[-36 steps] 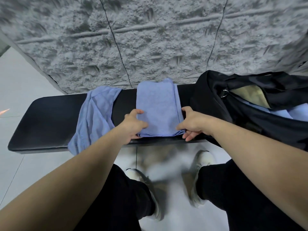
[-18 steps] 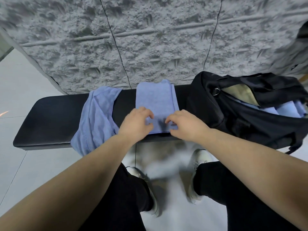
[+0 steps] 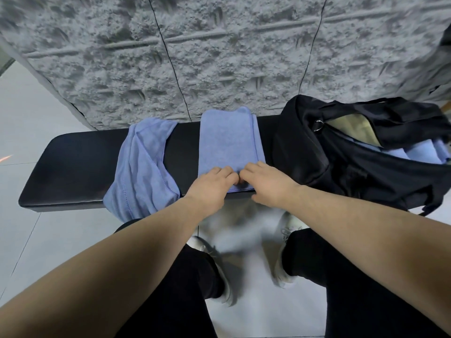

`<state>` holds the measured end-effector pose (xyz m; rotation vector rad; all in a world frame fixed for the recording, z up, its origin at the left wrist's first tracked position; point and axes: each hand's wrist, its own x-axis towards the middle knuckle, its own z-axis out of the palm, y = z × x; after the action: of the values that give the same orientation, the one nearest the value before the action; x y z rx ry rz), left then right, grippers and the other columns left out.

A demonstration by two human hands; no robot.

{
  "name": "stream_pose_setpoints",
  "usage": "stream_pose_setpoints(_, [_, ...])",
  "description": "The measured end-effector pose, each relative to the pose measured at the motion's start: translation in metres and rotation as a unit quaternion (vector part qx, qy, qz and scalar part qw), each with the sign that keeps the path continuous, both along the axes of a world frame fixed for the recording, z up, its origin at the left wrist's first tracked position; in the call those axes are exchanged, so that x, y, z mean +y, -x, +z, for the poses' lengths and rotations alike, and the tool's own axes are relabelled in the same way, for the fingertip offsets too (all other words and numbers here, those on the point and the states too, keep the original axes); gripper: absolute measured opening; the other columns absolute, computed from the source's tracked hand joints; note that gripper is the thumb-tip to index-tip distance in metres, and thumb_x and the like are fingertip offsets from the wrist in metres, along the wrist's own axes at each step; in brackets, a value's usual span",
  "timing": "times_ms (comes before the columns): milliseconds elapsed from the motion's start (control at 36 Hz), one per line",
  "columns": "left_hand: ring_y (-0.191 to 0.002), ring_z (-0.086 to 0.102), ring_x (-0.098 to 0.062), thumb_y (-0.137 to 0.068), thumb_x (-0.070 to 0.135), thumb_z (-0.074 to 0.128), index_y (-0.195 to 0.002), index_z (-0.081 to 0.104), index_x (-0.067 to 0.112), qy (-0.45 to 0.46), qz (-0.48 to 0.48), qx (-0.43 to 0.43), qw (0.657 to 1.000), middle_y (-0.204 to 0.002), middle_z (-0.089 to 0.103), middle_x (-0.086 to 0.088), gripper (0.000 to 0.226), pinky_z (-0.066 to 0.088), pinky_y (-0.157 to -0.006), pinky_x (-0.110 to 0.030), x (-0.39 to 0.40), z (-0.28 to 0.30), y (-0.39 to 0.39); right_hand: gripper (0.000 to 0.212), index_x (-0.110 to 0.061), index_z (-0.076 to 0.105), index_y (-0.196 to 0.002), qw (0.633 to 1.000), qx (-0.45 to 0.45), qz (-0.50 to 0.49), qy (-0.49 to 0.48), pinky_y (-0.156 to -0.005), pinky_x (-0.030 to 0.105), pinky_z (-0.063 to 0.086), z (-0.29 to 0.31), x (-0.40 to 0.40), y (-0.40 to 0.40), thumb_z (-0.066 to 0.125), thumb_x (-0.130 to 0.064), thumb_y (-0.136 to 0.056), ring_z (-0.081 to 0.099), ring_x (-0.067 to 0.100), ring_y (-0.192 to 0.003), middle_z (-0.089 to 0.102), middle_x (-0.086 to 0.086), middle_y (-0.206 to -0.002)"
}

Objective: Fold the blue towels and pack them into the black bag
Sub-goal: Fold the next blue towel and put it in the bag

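A blue towel (image 3: 227,142), folded into a long strip, lies across the middle of the black bench (image 3: 73,167). My left hand (image 3: 211,185) and my right hand (image 3: 267,184) sit side by side on its near end, fingers curled into the cloth and almost touching each other. A second blue towel (image 3: 144,167) lies loose and crumpled to the left, hanging over the bench's front edge. The black bag (image 3: 341,167) stands open at the right end of the bench, with folded blue towels (image 3: 419,152) showing inside.
A rough grey wall (image 3: 219,57) rises directly behind the bench. The bench's left part shows bare black padding. My legs and white shoes (image 3: 285,252) stand on the pale tiled floor in front of it.
Both hands have slid inward from the towel's near corners and now meet at the middle of its near end. The towels and the bag have stayed put.
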<state>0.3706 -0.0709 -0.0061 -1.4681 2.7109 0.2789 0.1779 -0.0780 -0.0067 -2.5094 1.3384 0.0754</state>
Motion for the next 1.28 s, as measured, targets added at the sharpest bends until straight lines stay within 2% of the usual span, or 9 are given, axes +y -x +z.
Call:
stream_pose_setpoints(222, [-0.104, 0.044, -0.024, -0.082, -0.008, 0.049, -0.123, 0.05, 0.016, 0.01, 0.036, -0.009, 0.999, -0.117, 0.047, -0.003, 0.048, 0.038, -0.068, -0.037, 0.003, -0.003, 0.006, 0.035, -0.019, 0.056, -0.117, 0.999, -0.022, -0.029, -0.025, -0.084, 0.034, 0.043, -0.002, 0.001, 0.001, 0.052, -0.005, -0.085, 0.044, 0.02, -0.094, 0.051, 0.001, -0.106])
stream_pose_setpoints(389, [-0.091, 0.053, -0.023, -0.084, 0.001, 0.051, -0.102, 0.064, 0.021, -0.06, 0.102, 0.091, 0.989, -0.103, 0.055, 0.002, 0.03, 0.044, -0.073, -0.035, -0.002, -0.003, 0.004, 0.025, -0.021, 0.065, -0.107, 0.99, -0.081, -0.086, -0.076, -0.073, 0.027, 0.036, 0.001, -0.003, 0.01, 0.055, -0.015, -0.085, 0.052, 0.019, -0.09, 0.047, -0.009, -0.09])
stream_pose_setpoints(500, [-0.081, 0.057, -0.018, -0.088, 0.011, 0.057, -0.096, 0.066, 0.023, -0.096, 0.163, 0.154, 0.97, -0.094, 0.057, 0.008, 0.016, 0.038, -0.067, -0.026, -0.005, -0.002, -0.001, 0.024, -0.018, 0.067, -0.109, 0.987, -0.087, -0.104, -0.081, -0.084, 0.033, 0.044, 0.003, -0.005, 0.016, 0.058, -0.02, -0.087, 0.053, 0.021, -0.1, 0.058, 0.0, -0.102])
stream_pose_setpoints(694, [-0.064, 0.05, -0.021, -0.087, 0.003, 0.048, -0.064, 0.049, 0.03, -0.138, 0.154, 0.142, 0.968, -0.073, 0.052, 0.004, 0.035, 0.035, -0.055, -0.028, -0.008, 0.003, -0.001, 0.024, -0.017, 0.059, -0.111, 0.997, -0.065, -0.021, -0.038, -0.08, 0.035, 0.041, -0.005, -0.005, 0.009, 0.062, -0.023, -0.088, 0.042, 0.018, -0.094, 0.04, -0.006, -0.094])
stream_pose_setpoints(750, [-0.068, 0.048, -0.023, -0.088, 0.002, 0.048, -0.068, 0.049, 0.026, -0.133, 0.122, 0.119, 0.976, -0.077, 0.05, 0.001, 0.032, 0.034, -0.057, -0.03, -0.007, 0.003, -0.002, 0.016, -0.016, 0.06, -0.106, 0.997, -0.07, -0.036, -0.025, -0.073, 0.034, 0.038, -0.006, -0.006, 0.007, 0.055, -0.018, -0.091, 0.049, 0.023, -0.093, 0.042, -0.005, -0.091])
stream_pose_setpoints(889, [-0.087, 0.054, -0.024, -0.09, 0.006, 0.048, -0.11, 0.061, 0.019, -0.11, 0.132, 0.122, 0.978, -0.101, 0.057, 0.0, 0.027, 0.048, -0.076, -0.041, -0.006, 0.004, -0.007, 0.022, -0.023, 0.053, -0.109, 0.994, -0.097, -0.05, -0.018, -0.071, 0.037, 0.043, -0.002, -0.008, 0.009, 0.055, -0.017, -0.088, 0.053, 0.024, -0.088, 0.056, -0.003, -0.097])
stream_pose_setpoints(1056, [-0.073, 0.038, -0.025, -0.08, -0.003, 0.054, -0.084, 0.049, 0.009, -0.042, 0.11, 0.176, 0.977, -0.083, 0.046, -0.003, 0.014, 0.038, -0.064, -0.044, -0.004, 0.016, -0.011, 0.027, -0.022, 0.053, -0.105, 0.995, -0.053, 0.051, 0.067, -0.071, 0.045, 0.046, -0.005, -0.003, 0.004, 0.056, -0.01, -0.081, 0.046, 0.028, -0.081, 0.05, 0.004, -0.1])
stream_pose_setpoints(1111, [-0.081, 0.044, -0.025, -0.08, -0.003, 0.056, -0.077, 0.056, 0.014, -0.036, 0.067, 0.114, 0.991, -0.091, 0.049, 0.002, 0.017, 0.041, -0.067, -0.042, -0.003, 0.015, -0.015, 0.027, -0.023, 0.054, -0.111, 0.996, -0.024, 0.057, 0.056, -0.075, 0.043, 0.045, -0.007, 0.0, 0.003, 0.056, -0.014, -0.085, 0.048, 0.028, -0.089, 0.051, 0.004, -0.107])
stream_pose_setpoints(1278, [-0.102, 0.047, -0.019, -0.088, 0.028, 0.061, -0.106, 0.062, 0.025, -0.001, 0.036, -0.03, 0.999, -0.117, 0.049, 0.008, 0.018, 0.031, -0.072, -0.03, 0.001, 0.008, -0.027, 0.014, -0.016, 0.061, -0.103, 0.998, -0.007, 0.019, 0.053, -0.075, 0.039, 0.044, -0.003, -0.003, 0.008, 0.051, -0.017, -0.093, 0.049, 0.027, -0.098, 0.053, 0.005, -0.106])
